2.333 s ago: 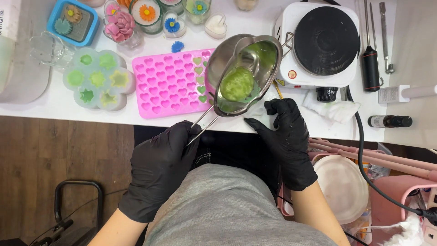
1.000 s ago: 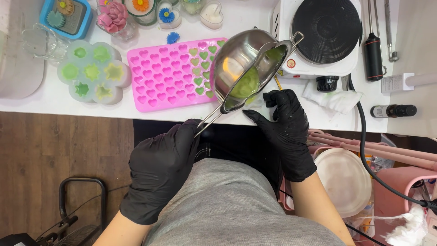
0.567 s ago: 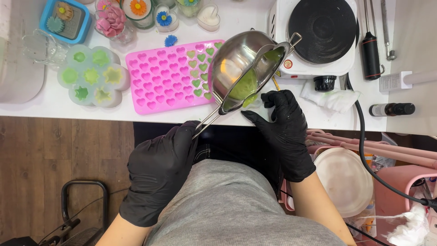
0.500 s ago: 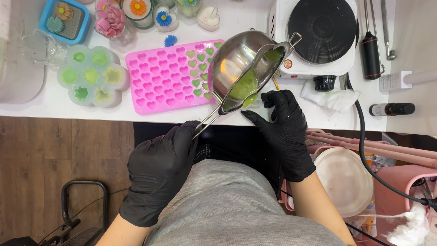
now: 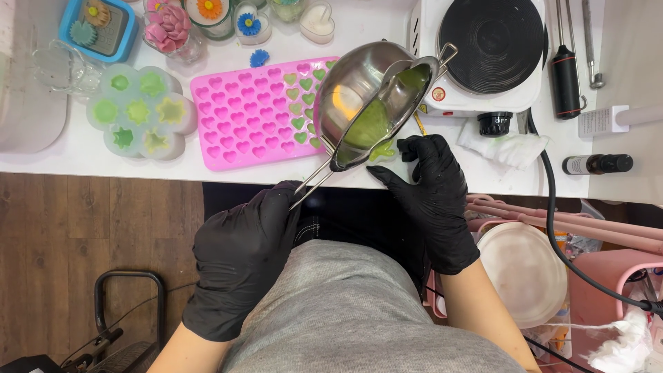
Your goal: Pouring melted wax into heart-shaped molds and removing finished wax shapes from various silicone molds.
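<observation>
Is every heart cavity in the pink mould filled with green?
No, only the heart cavities at the right end of the pink mould, beside the tilted metal pot, hold green; the others show bare pink.

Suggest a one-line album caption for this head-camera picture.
Black-gloved left hand tips a steel pouring pot of green liquid beside a pink heart mould.

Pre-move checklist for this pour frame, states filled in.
1. Left hand grips the handle of the steel pouring pot: ok.
2. Pot tilted, green liquid pooled at the lower spout: ok.
3. Right hand steadies a small clear mould under the spout: ok.
4. Liquid landing inside that mould: cannot tell.
5. Pot clear of the pink heart mould: not ok, it overhangs the right edge.
6. Hot plate bare: ok.
</observation>
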